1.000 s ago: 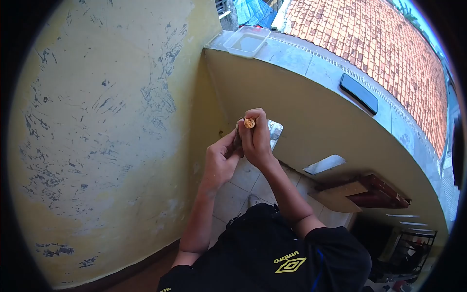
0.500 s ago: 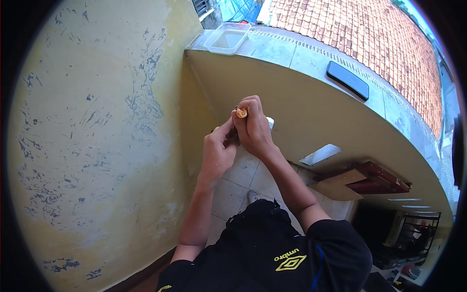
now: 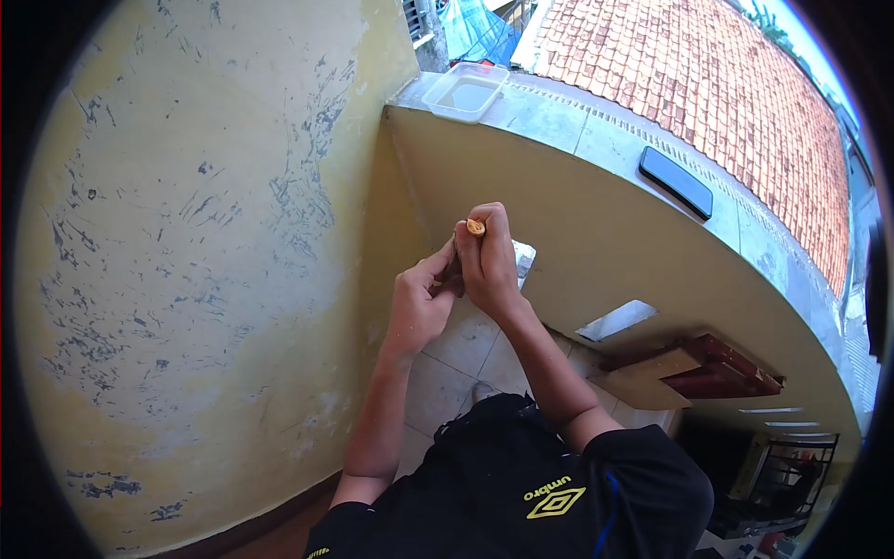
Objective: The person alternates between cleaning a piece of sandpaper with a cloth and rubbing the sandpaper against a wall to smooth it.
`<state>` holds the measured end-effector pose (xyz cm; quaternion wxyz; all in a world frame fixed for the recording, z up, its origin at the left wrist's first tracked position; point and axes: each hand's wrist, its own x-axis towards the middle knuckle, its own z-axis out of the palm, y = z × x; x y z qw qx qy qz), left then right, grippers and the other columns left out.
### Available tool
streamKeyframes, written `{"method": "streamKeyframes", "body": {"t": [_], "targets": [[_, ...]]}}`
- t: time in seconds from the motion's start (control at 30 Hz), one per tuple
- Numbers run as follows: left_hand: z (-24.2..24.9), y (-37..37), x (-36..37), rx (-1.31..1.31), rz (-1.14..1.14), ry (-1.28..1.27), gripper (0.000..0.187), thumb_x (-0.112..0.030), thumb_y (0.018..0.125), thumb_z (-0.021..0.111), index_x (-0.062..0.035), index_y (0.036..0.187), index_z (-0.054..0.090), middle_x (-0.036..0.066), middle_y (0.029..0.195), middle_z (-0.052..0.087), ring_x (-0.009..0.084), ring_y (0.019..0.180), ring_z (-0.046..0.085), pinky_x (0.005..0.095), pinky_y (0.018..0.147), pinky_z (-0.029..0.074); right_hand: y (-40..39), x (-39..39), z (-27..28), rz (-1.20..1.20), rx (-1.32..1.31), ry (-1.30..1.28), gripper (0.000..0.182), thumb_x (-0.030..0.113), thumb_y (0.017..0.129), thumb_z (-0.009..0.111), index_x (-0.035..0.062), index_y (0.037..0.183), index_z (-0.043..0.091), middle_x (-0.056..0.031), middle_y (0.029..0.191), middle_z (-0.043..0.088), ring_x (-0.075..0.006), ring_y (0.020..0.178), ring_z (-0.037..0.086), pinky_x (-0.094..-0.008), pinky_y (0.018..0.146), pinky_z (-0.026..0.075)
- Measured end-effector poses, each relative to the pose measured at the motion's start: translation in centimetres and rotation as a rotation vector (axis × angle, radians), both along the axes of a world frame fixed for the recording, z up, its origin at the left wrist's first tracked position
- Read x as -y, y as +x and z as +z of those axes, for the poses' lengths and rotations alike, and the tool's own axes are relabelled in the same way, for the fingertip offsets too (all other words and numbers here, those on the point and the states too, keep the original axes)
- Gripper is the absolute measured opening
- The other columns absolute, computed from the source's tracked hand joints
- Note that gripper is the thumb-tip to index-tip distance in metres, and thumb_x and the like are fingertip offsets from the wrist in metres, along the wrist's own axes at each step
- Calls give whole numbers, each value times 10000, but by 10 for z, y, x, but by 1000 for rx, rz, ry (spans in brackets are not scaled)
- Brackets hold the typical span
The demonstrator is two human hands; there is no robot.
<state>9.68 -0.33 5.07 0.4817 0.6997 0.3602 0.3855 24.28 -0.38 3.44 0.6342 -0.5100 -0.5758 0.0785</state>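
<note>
Because my right hand [image 3: 491,265] is clamped on an orange, round-ended piece [image 3: 476,227] near the frame centre, a loosened grip could drop it to the tiled floor [image 3: 442,374]. My left hand [image 3: 419,306] presses close beside; what it pinches I cannot tell, but too strong push might cause slipping.

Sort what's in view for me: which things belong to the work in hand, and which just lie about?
In hand:
- tan, round-ended object, in the right hand
- dark, partly hidden piece, at the left hand

Apparently just lying about:
- clear plastic tub
- black rectangular phone
</note>
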Motion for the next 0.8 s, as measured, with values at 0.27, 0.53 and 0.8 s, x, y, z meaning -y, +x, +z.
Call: {"method": "streamKeyframes", "body": {"t": [0.27,0.53,0.8], "targets": [[5,-15,-11,175,192,-58,623,130,954,655,14,1558,560,32,1052,745,82,930,657,258,871,555,-8,11,2,177,-267,-144,169,199,1143,549,40,1142,491,-161,963,553,-306,785,633,-443,694,514],[8,-31,30,151,-202,-349,645,105,971,691,22,1587,520,51,1362,704,105,1147,659,283,1022,533,49,-25,28,-154,-77,-120,246,247,1084,650,40,1137,528,-162,1082,576,-381,875,669,-486,747,521],[-40,-87,29,836,-11,-595,722,141,954,640,-43,1626,447,144,1519,615,209,1326,651,379,1116,574,182,-149,55,-359,480,-323,444,366,995,766,122,1338,623,-136,1352,662,-355,1112,704,-464,950,547]]}}
